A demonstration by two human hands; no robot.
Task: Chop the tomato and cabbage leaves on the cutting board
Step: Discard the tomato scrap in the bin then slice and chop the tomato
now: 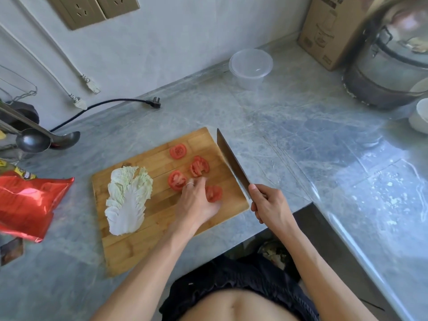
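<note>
A wooden cutting board [143,228] lies at an angle on the grey marbled counter [278,126], close to its front edge. On the board's left half rests a pale cabbage leaf [128,200], flat and whole. On the right half lie four tomato slices: one near the far edge [177,151], one broken slice [199,166] just nearer, one [176,180] beside the fingertips, and one [214,193] partly hidden by the left hand [199,202]. That hand reaches over the slices with its fingers extended and blurred; whether they pinch anything cannot be told. The right hand [269,205] grips the handle of a knife [232,163], whose blade points away over the board's right edge, lifted clear of the tomato. A clear plastic container [251,67] stands by the wall, and a red snack bag [27,200] lies to the left.
</note>
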